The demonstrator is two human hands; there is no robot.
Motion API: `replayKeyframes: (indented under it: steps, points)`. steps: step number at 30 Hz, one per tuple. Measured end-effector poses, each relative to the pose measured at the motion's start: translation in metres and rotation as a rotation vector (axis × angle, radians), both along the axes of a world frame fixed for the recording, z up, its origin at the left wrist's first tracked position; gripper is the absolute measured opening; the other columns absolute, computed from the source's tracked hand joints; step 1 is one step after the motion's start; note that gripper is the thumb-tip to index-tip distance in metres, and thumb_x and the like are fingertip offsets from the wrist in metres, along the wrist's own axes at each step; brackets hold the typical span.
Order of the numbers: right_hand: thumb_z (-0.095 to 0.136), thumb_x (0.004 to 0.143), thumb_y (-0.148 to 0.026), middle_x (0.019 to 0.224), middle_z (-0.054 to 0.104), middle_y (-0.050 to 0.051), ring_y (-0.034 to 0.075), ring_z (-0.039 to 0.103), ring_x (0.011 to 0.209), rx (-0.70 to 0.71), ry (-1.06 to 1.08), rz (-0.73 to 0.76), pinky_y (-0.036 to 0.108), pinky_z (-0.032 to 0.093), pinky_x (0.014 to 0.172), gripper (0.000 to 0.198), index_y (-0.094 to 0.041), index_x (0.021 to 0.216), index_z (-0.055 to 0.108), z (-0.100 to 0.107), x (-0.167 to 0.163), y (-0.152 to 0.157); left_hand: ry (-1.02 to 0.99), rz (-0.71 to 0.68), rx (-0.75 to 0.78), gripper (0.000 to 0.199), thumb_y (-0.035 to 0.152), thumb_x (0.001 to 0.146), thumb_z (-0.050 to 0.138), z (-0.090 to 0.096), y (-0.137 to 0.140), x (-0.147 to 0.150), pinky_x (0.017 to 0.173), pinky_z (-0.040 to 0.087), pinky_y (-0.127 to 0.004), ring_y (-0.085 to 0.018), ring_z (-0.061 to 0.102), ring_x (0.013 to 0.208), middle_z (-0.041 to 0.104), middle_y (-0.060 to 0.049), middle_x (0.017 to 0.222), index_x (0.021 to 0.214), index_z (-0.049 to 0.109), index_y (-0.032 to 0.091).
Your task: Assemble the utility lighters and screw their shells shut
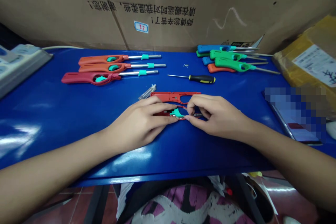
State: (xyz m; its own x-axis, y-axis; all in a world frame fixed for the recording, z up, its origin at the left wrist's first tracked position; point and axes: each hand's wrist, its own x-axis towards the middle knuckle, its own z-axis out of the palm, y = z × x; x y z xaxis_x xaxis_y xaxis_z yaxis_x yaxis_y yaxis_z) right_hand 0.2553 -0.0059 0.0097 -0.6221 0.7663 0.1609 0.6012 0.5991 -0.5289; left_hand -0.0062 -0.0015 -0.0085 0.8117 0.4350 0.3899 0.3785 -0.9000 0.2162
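Note:
An opened red gas lighter lies on the table in front of me, its two shell halves apart. My left hand (147,119) grips the nearer half (159,113) between thumb and fingers. That half holds a teal trigger (177,113). At its right end my right hand (220,115) is closed, thumb and index finger pinched at the trigger's edge; the fingers partly hide the contact. Just beyond lies the other red shell half (165,96), hollow side up. A clear plastic part (147,92), like a fuel tank, rests beside its left end.
Three long lighters (102,67) lie back left, several coloured ones (231,59) back right. Between them are a screwdriver (202,79) and small screws (186,65). A large carton (162,10) stands behind. A phone (296,122) and taped box (312,56) are right, a power strip (23,64) left.

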Motion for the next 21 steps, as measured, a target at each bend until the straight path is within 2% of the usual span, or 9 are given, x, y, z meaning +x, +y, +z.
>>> replayKeyframes:
  steps: [3,9,13,16,21]
  points:
    - [0.066,0.09,-0.016,0.074,0.053,-0.005,0.008,0.04,0.058,0.015,0.004,0.007,0.024,0.033,0.06,0.01,-0.019,0.085,0.058,-0.0011,0.0015,0.0007,-0.028,0.002,-0.007,0.026,0.017,0.099,0.058,0.0002,-0.001,-0.0004,0.093,0.059,-0.045,-0.027,0.067,0.108,0.073,-0.01,0.126,0.118,0.075,0.02]
    - [0.069,0.089,-0.015,0.069,0.049,-0.006,0.008,0.04,0.056,0.022,0.014,0.009,0.024,0.033,0.06,0.01,-0.018,0.086,0.06,-0.002,0.0023,0.0026,-0.131,0.041,-0.02,0.015,0.021,0.097,0.064,0.0005,-0.0015,0.0001,0.083,0.061,-0.037,-0.023,0.073,0.094,0.078,-0.009,0.11,0.102,0.078,0.018]
    - [0.072,0.088,-0.017,0.067,0.05,-0.007,0.007,0.041,0.054,-0.002,0.045,-0.004,0.023,0.033,0.058,0.012,-0.018,0.083,0.061,-0.0027,0.0007,0.0046,-0.131,0.019,-0.018,0.016,0.02,0.097,0.064,0.0019,-0.0002,0.0009,0.083,0.061,-0.038,-0.024,0.072,0.094,0.078,-0.008,0.11,0.102,0.078,0.017]
    - [0.073,0.087,-0.017,0.062,0.045,-0.009,0.007,0.039,0.052,-0.029,0.053,-0.021,0.023,0.033,0.058,0.013,-0.018,0.082,0.061,-0.0031,-0.0002,0.0055,-0.108,0.005,-0.038,0.017,0.02,0.097,0.063,0.0026,0.0004,0.0014,0.085,0.061,-0.04,-0.025,0.07,0.098,0.077,-0.008,0.113,0.106,0.077,0.017]
    - [0.072,0.088,-0.017,0.061,0.045,-0.009,0.006,0.038,0.051,-0.023,0.053,0.0,0.023,0.032,0.057,0.012,-0.018,0.083,0.061,-0.0028,0.0006,0.006,-0.141,0.007,-0.043,0.016,0.018,0.097,0.064,0.0016,0.0001,0.0013,0.083,0.06,-0.036,-0.022,0.072,0.094,0.078,-0.008,0.108,0.104,0.077,0.017]
